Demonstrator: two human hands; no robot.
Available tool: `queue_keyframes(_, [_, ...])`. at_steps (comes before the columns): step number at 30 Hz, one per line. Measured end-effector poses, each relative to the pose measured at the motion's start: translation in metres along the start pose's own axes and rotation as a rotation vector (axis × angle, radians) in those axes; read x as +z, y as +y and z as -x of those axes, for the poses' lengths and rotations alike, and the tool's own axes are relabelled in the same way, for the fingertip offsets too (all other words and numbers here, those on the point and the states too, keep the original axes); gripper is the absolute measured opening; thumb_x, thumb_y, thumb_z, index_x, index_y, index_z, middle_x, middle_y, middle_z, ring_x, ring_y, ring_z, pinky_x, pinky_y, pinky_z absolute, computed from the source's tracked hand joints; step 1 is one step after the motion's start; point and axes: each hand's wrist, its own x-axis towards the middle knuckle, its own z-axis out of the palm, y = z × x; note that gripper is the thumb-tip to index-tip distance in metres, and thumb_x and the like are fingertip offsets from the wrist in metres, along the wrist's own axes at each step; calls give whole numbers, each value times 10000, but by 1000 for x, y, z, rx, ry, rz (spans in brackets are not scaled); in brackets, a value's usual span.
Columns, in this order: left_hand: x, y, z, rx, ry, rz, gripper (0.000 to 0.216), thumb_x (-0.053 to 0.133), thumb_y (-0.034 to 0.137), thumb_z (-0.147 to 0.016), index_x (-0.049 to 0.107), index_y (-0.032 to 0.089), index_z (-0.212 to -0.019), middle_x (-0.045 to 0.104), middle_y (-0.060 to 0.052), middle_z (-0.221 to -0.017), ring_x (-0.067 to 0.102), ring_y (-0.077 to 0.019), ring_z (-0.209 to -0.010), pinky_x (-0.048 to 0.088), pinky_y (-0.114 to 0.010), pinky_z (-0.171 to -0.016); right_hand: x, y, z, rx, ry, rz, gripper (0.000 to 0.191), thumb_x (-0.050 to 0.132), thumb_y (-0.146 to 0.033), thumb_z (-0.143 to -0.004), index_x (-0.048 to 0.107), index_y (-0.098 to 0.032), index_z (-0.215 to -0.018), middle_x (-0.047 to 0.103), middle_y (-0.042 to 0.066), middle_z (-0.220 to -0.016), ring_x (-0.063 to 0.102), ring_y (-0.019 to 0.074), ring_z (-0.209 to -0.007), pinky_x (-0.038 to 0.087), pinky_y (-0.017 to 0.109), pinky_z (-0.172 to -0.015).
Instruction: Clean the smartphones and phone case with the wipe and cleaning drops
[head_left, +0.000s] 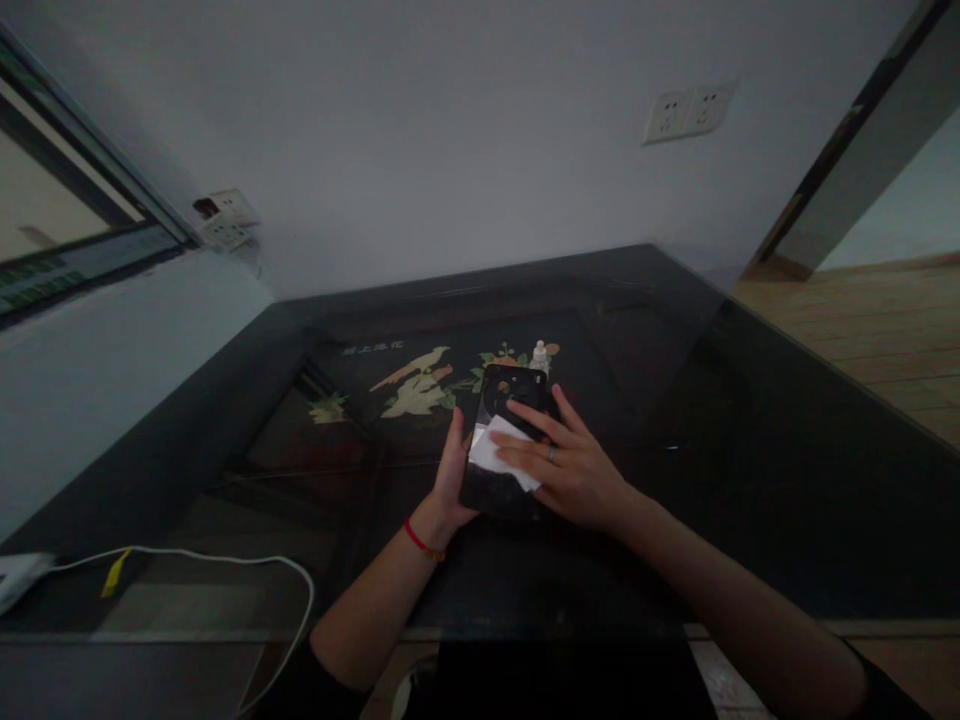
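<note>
Steadying phone [514, 395], left hand [454, 470] clamped on edge; flattening wipe [491, 455] under right hand [574, 470], fingers spread; bottle [539, 355], probably, past fingertips.

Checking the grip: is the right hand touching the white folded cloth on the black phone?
Touching. In the head view the right hand lies with its fingers flat on the white folded cloth over the black phone.
</note>
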Motion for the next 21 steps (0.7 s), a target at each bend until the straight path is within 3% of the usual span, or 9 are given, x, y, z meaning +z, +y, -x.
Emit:
queue_keyframes(2, [-2,0,0,11,-4,8,721,218,617,-923,513,110,-1342,694,-147,-1103,642,-271,-1051,455,-393,-953,0,1,2,-4,1,-9,369,558,-129,-823,603,-181,-1185,624,53,-1287,304,257,-1405,79,634,-1152])
queue_keyframes(6, [0,6,2,35,-64,4,648,254,560,-940,424,159,-1420,676,-115,-1169,622,-259,-1100,437,-390,-985,6,-7,4,-222,-85,-100,348,556,-213,-848,597,-180,-1192,617,54,-1297,311,223,-1404,71,619,-1154])
queue_keyframes(8, [2,8,3,32,-65,9,643,254,550,-943,406,159,-1431,667,-115,-1189,623,-258,-1098,428,-397,-995,6,-6,4,-258,-91,-107,326,534,-229,-868,599,-189,-1185,618,48,-1296,301,218,-1408,63,620,-1154])
queue_keyframes(14, [5,7,4,43,-22,51,633,272,518,-953,418,108,-1411,656,-144,-1196,623,-264,-1086,409,-411,-1007,-6,12,7,13,114,-30,328,468,-212,-901,579,-192,-1209,635,71,-1270,283,243,-1414,176,608,-1146])
queue_keyframes(21, [6,11,4,86,-63,37,670,258,557,-941,448,98,-1391,636,-154,-1229,589,-273,-1145,396,-425,-1027,4,-4,6,-282,-3,-154,366,404,-381,-952,599,-166,-1175,648,72,-1249,362,229,-1377,182,601,-1142])
